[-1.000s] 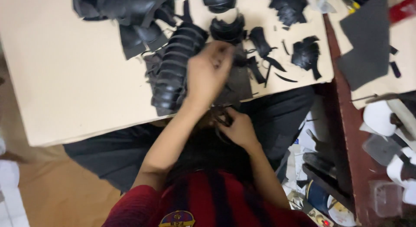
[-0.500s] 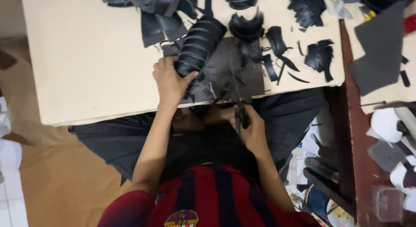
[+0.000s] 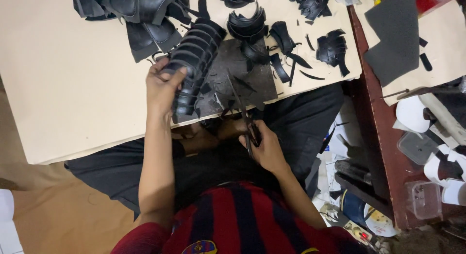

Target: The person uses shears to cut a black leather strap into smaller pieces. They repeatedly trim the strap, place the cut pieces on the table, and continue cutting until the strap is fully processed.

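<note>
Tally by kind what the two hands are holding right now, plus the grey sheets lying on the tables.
Stacks of black cut pieces, in the left hand: 1
Scissors, in the right hand: 1
Grey sheets: 2
Total: 4

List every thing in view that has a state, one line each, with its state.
Left hand: closed around the stack of black curved pieces.
Stack of black curved pieces: lying on the board, its near end gripped.
Right hand: closed on the scissors' handles.
Scissors: held, blades pointing up toward the board; open or shut is unclear.
Clear plastic container: open, no lid.
Grey foam sheet: lying flat.
Beige board: strewn with black offcuts.
</note>
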